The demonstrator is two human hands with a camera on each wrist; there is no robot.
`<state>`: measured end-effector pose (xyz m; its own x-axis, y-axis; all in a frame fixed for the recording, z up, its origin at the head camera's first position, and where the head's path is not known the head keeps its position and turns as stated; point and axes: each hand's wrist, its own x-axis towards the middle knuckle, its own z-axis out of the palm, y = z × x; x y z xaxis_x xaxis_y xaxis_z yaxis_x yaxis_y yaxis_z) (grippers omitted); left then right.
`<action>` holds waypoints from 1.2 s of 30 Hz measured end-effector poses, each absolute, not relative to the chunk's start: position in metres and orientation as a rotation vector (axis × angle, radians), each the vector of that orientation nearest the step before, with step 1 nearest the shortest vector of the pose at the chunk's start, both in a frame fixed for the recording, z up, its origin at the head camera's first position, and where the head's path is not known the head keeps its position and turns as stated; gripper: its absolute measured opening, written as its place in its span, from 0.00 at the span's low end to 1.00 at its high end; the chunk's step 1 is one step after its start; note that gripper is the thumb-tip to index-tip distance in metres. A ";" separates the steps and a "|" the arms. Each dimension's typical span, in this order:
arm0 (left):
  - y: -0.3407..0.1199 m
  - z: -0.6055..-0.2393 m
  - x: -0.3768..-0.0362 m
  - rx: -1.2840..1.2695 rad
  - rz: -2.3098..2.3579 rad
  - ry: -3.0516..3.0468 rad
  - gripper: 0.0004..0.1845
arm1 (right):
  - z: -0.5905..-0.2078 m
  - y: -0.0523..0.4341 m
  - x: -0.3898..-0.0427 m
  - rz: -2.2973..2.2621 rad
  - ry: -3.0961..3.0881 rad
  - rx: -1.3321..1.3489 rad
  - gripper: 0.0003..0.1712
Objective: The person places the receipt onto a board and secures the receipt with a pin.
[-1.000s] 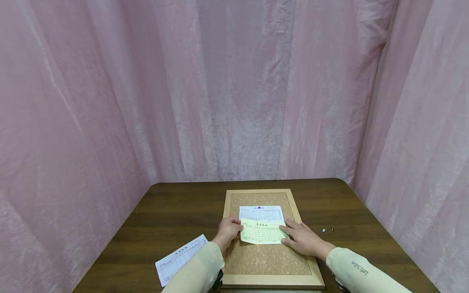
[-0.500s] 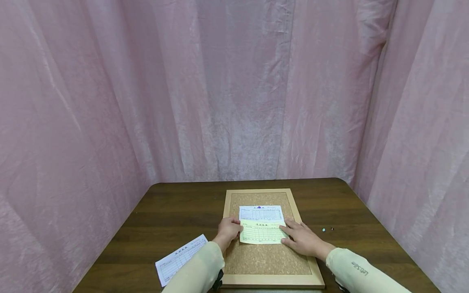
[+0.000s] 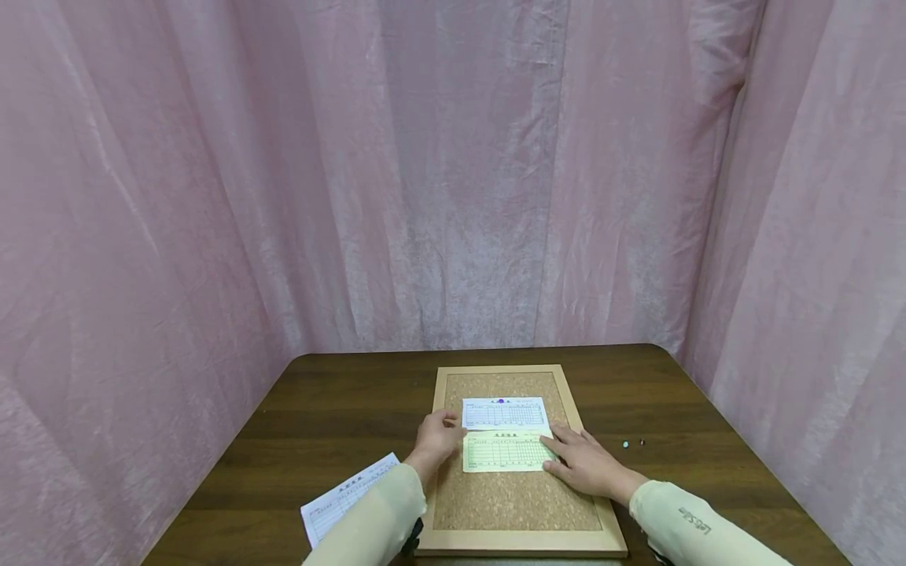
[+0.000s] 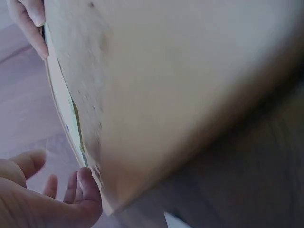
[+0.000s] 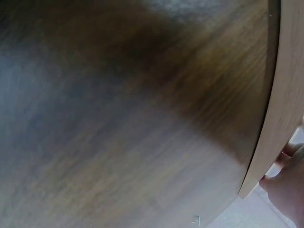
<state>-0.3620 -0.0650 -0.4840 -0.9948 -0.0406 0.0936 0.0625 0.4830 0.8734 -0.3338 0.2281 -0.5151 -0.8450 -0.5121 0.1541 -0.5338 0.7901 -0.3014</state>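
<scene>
Green slip [image 3: 504, 452]: flat on corkboard [image 3: 517, 503], just below white slip [image 3: 505, 412], top edge touching or slightly overlapping it. Judged thin, light, floppy; slides easily on cork, creases if pinched hard. Best held by flat fingertips on side edges or corners. Right hand [image 3: 583, 464]: fingers straight, spread, pressing slip's right edge, wrist low on board frame. Left hand [image 3: 435, 440]: at left edge, fingers relaxed, touching or just beside slip; contact unclear. Spare slip [image 3: 340, 503] on table [image 3: 333, 409], left.

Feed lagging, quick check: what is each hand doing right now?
Left hand: open, holding nothing, beside the green slip.
Right hand: open, fingers flat on the slip's right edge.
</scene>
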 end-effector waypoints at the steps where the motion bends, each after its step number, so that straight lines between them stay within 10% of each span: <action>1: -0.066 -0.483 -0.362 -0.052 -1.529 -2.629 0.17 | -0.515 0.228 -0.334 0.519 -2.912 0.849 0.33; 14: -0.084 -0.491 -0.360 -0.542 -1.061 -2.868 0.27 | -0.516 0.229 -0.334 0.526 -2.909 0.851 0.33; 36: -0.092 -0.501 -0.350 -0.585 -0.935 -3.034 0.33 | -0.515 0.228 -0.332 0.518 -2.905 0.854 0.33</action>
<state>-0.3495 -0.0918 -0.5009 -0.9307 0.3650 0.0238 0.3151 0.7670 0.5589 -0.3324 0.2284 -0.5146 -0.8430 -0.5136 0.1598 -0.5372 0.7887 -0.2990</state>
